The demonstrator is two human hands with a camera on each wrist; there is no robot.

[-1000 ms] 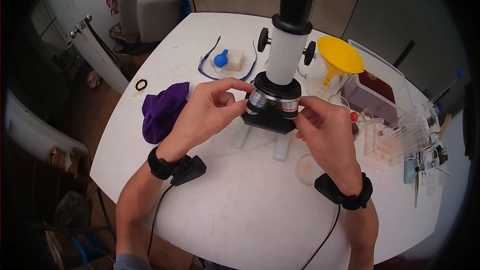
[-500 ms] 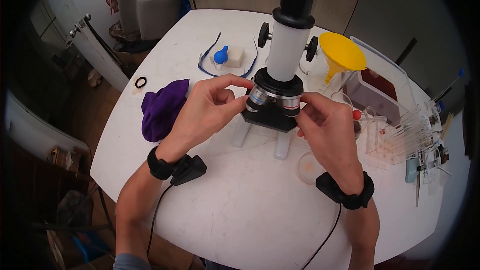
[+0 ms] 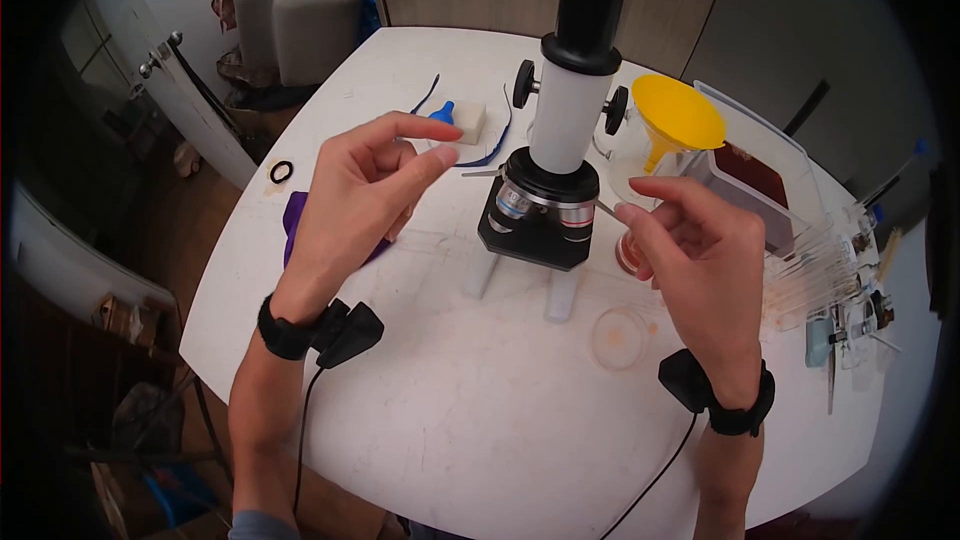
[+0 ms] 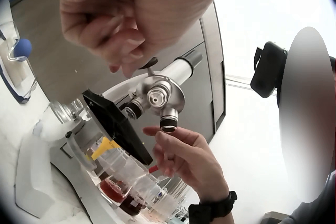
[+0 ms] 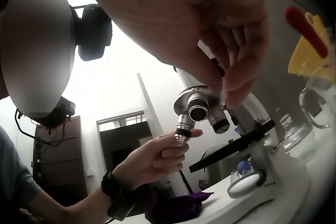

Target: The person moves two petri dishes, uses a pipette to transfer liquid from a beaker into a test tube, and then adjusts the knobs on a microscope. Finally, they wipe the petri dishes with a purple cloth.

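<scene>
The white and black microscope (image 3: 563,115) stands upright on the table, its silver objectives (image 3: 545,208) above the black stage (image 3: 530,242). To its left, my left hand (image 3: 345,190) is in the air, thumb and index finger apart with nothing between them. My right hand (image 3: 705,270) is just right of the stage, thumb and index finger parted; a thin metal strip (image 3: 606,210) reaches toward the thumb, and contact is unclear. The left wrist view shows the objectives (image 4: 157,95) from below; in the right wrist view my fingers partly cover the nosepiece (image 5: 190,95).
A purple cloth (image 3: 294,212) lies behind my left wrist. Goggles (image 3: 497,145), a blue bulb (image 3: 445,112) and a pale block (image 3: 470,125) are at the back. Rightward are a yellow funnel (image 3: 680,110), a grey tub (image 3: 745,195), glass tubes (image 3: 825,265) and a round dish (image 3: 620,339).
Both hands have let go of the nosepiece area and moved outward, the left one to the left and slightly up, the right one to the right. A red-filled vessel now shows beside the right fingers.
</scene>
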